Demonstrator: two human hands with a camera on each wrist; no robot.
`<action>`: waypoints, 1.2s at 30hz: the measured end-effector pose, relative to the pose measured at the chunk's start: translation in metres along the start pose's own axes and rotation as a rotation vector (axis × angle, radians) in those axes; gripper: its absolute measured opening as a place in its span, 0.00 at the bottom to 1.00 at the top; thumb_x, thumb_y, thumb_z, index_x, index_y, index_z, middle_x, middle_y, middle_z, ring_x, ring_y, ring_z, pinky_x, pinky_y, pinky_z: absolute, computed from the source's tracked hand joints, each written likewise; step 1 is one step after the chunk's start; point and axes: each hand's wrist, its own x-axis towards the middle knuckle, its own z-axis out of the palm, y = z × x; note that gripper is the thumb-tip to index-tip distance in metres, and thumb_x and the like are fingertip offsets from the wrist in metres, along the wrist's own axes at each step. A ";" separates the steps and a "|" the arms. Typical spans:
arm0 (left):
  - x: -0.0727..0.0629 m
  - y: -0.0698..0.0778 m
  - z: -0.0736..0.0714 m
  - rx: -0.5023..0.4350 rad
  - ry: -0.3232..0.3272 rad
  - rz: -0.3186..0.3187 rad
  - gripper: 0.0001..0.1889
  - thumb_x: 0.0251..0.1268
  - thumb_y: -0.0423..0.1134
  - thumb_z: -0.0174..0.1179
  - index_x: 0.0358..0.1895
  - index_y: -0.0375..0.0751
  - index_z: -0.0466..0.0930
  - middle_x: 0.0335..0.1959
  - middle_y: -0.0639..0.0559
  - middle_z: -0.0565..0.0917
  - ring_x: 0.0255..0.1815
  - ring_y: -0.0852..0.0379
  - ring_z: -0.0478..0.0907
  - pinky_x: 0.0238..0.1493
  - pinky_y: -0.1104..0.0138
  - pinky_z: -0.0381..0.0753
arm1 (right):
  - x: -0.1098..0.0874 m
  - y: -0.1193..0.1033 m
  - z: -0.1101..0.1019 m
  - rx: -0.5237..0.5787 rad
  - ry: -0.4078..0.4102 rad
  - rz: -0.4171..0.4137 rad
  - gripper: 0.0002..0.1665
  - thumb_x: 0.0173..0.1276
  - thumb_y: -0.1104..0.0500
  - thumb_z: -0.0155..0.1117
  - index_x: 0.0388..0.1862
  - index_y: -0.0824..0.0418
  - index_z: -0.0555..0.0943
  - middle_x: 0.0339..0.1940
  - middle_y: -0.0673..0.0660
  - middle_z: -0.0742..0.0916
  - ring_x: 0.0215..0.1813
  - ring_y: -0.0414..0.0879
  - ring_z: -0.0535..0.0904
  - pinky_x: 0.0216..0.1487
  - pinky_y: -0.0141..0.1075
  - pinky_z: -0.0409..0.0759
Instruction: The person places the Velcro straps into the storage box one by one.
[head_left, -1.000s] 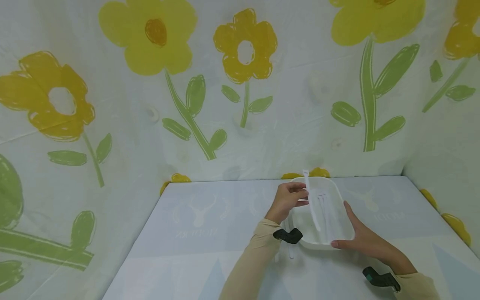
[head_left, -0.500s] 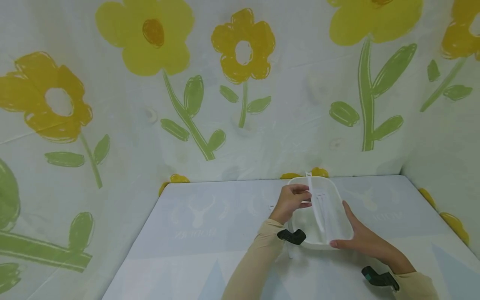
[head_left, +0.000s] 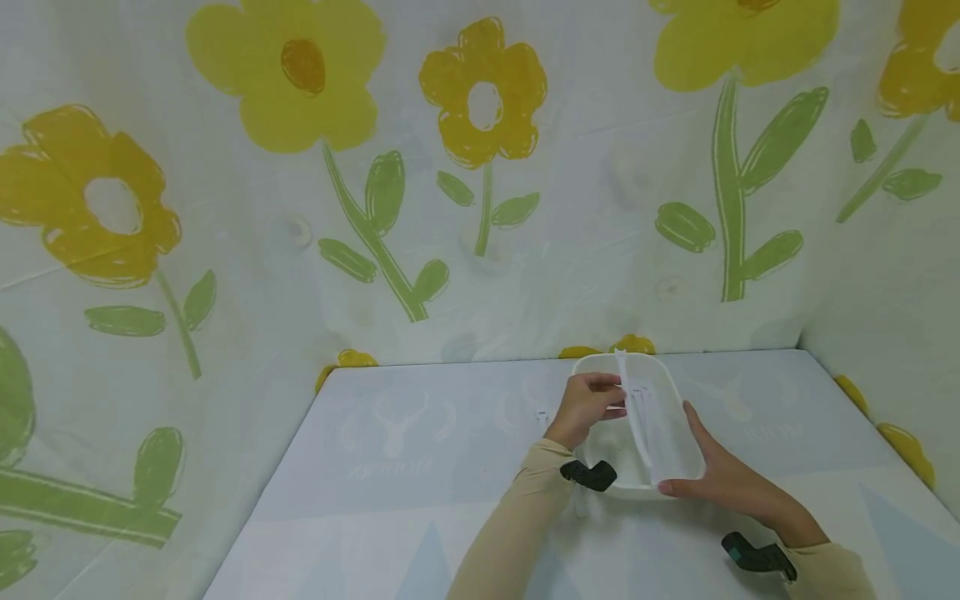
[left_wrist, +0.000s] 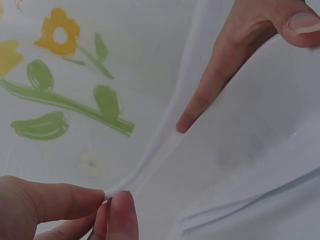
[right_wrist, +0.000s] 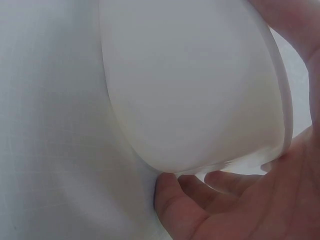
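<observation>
A white rounded rectangular plastic container (head_left: 617,446) is over the right part of the table. My right hand (head_left: 723,473) grips its right side, with the thumb at the near rim and the fingers curled against the outer wall in the right wrist view. Between thumb and fingertips, my left hand (head_left: 588,407) pinches a long white strip (head_left: 632,417) that looks like a cable tie. It slants across the container's opening and looks slightly bent in the left wrist view. Several similar white cable ties (head_left: 649,421) lie inside the container.
Another white tie (head_left: 542,416) lies on the pale printed table (head_left: 360,500), partly hidden behind the left forearm. A flower-print curtain (head_left: 585,250) stands close behind the table's far edge. Each wrist carries a black camera mount (head_left: 588,475).
My left hand has shifted slightly right with the pinched tie, whose top end has lowered toward the container's far rim. More of the loose tie on the table shows. My right hand keeps its grip.
</observation>
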 end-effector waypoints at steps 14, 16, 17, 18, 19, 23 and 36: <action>0.002 -0.007 0.009 -0.007 0.015 -0.018 0.14 0.67 0.25 0.64 0.54 0.26 0.84 0.36 0.48 0.84 0.33 0.58 0.83 0.43 0.62 0.93 | 0.001 0.005 0.001 -0.002 0.006 -0.003 0.82 0.60 0.41 0.76 0.82 0.55 0.18 0.83 0.79 0.43 0.74 0.76 0.57 0.66 0.77 0.68; 0.002 -0.007 0.010 -0.007 0.011 -0.016 0.14 0.67 0.25 0.64 0.54 0.26 0.84 0.36 0.48 0.84 0.33 0.58 0.83 0.43 0.61 0.93 | 0.001 0.005 0.001 0.002 0.011 -0.014 0.82 0.60 0.42 0.77 0.83 0.55 0.19 0.83 0.79 0.43 0.74 0.75 0.57 0.66 0.77 0.68; 0.002 -0.007 0.010 -0.004 0.010 -0.017 0.13 0.67 0.25 0.64 0.53 0.26 0.84 0.36 0.48 0.84 0.33 0.58 0.83 0.43 0.61 0.93 | 0.001 0.004 0.001 0.004 0.012 -0.015 0.82 0.60 0.42 0.77 0.83 0.55 0.19 0.83 0.79 0.43 0.74 0.75 0.57 0.67 0.77 0.68; 0.002 -0.007 0.010 0.001 0.009 -0.018 0.13 0.67 0.25 0.64 0.53 0.27 0.84 0.36 0.48 0.84 0.33 0.58 0.83 0.43 0.62 0.93 | 0.000 0.004 0.001 0.007 0.013 -0.018 0.82 0.60 0.42 0.77 0.83 0.56 0.19 0.83 0.79 0.43 0.74 0.75 0.57 0.67 0.77 0.68; 0.003 -0.008 0.011 0.006 0.008 -0.019 0.13 0.67 0.25 0.64 0.53 0.27 0.84 0.36 0.48 0.84 0.33 0.58 0.83 0.43 0.62 0.93 | 0.000 0.003 0.001 0.010 0.014 -0.022 0.82 0.60 0.42 0.77 0.83 0.56 0.19 0.82 0.80 0.43 0.74 0.75 0.58 0.67 0.77 0.68; 0.003 -0.009 0.011 0.024 0.007 -0.029 0.11 0.67 0.26 0.64 0.50 0.30 0.85 0.36 0.48 0.84 0.34 0.57 0.84 0.44 0.61 0.93 | -0.001 0.002 0.000 0.013 0.013 -0.034 0.82 0.61 0.43 0.77 0.82 0.57 0.19 0.82 0.80 0.44 0.73 0.74 0.59 0.67 0.77 0.68; 0.004 -0.012 0.013 0.094 0.021 -0.040 0.11 0.67 0.26 0.64 0.50 0.29 0.85 0.37 0.47 0.85 0.34 0.55 0.87 0.44 0.60 0.93 | -0.002 0.002 0.000 0.002 0.018 -0.032 0.82 0.61 0.43 0.76 0.83 0.56 0.19 0.82 0.80 0.46 0.70 0.73 0.62 0.64 0.74 0.73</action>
